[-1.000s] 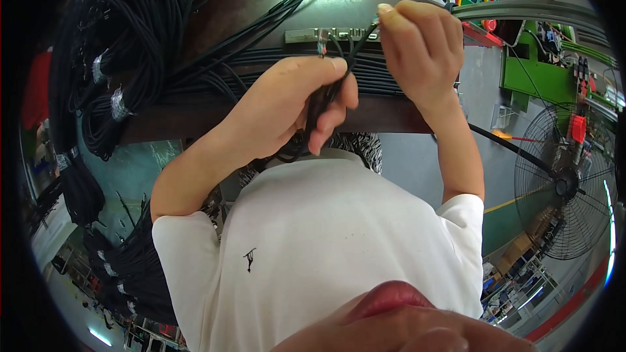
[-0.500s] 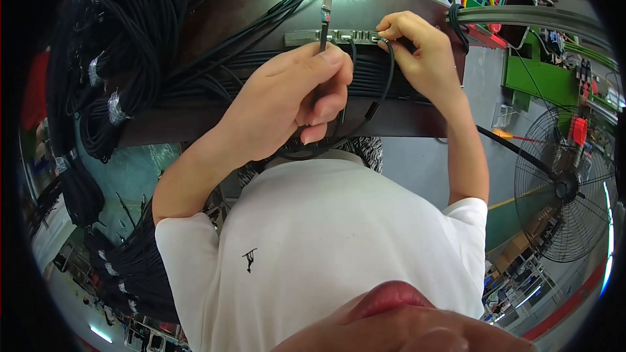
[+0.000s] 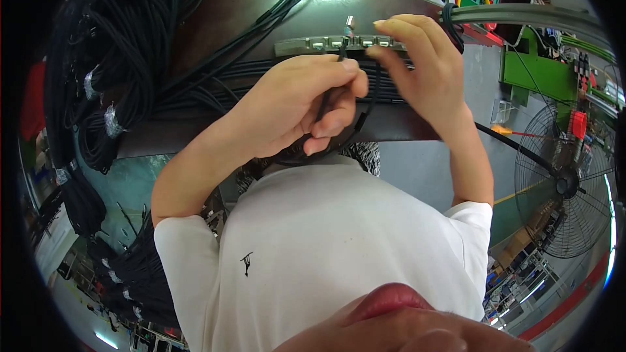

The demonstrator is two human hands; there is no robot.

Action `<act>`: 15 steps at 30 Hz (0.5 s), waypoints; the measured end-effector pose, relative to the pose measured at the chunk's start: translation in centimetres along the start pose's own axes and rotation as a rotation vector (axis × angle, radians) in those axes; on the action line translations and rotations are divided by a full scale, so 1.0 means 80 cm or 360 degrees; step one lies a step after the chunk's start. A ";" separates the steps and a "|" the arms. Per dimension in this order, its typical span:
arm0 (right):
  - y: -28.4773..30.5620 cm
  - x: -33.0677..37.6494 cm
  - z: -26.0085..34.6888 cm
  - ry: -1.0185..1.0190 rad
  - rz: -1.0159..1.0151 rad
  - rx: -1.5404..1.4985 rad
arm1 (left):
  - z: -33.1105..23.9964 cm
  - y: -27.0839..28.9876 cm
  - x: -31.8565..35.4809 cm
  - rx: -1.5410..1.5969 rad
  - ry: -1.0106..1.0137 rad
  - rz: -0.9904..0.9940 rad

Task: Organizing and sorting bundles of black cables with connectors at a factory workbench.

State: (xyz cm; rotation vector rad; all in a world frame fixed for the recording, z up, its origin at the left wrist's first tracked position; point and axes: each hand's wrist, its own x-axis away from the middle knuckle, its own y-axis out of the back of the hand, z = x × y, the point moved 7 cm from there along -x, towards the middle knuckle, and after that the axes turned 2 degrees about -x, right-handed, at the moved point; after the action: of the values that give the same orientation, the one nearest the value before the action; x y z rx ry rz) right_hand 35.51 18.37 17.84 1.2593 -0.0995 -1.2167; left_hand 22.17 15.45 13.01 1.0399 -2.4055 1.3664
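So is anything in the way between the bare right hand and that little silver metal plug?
Nothing visible is. Between the bare right hand and the little silver metal plug shows only shiny dark-brown tabletop; the bare left hand pinches the thin black cable below the plug.

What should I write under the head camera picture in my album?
Left hand holding a metal-tipped black cable, open right hand near a slotted metal bar.

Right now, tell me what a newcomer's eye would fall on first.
Near the upper centre, the left hand holds a black cable, its metal tip near a metal strip, with the open right hand beside it. A heap of black cables fills the upper left; a wire-caged fan stands at the right.
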 end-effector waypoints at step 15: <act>-0.024 0.039 -0.063 -0.0240 0.0066 -0.0276 | -0.027 -0.046 0.002 -0.1863 -0.0599 -0.0092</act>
State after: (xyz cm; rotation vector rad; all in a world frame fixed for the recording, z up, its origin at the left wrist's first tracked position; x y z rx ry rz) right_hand 38.91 19.74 12.77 1.0103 -0.1272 -1.2558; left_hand 24.10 15.91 16.79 0.9788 -2.6656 -0.3859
